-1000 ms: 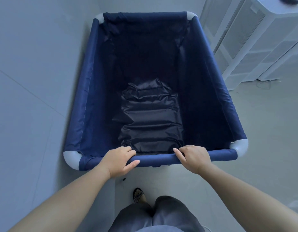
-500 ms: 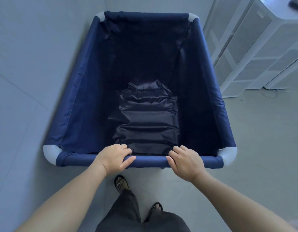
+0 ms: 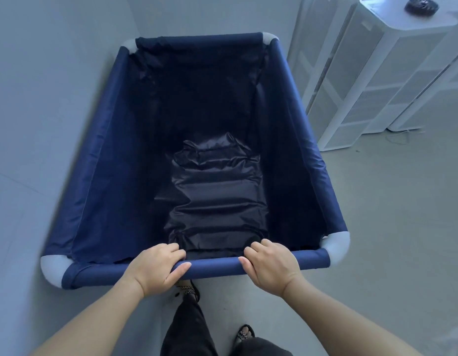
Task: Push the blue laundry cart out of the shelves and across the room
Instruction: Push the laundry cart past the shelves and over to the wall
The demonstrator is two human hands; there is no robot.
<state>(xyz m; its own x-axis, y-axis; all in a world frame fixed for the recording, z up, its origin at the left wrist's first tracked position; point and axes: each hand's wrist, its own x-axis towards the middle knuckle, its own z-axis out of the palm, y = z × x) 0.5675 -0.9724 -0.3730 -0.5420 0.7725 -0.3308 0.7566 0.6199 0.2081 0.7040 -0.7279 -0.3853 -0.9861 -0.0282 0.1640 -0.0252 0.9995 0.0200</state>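
Blue laundry cart (image 3: pixel 94 191) gripped at near rail (image 3: pixel 215 267) — left hand (image 3: pixel 156 269), right hand (image 3: pixel 273 268) wrapped around it. Shelves (image 3: pixel 371 80) beyond right fingers — probably already cleared; crossing apparently unfinished.

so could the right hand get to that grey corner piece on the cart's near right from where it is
Probably yes. The right hand grips the near rail of the cart, and the grey corner piece sits at that rail's right end. Only bare rail lies between them, so a slide rightward looks unobstructed.
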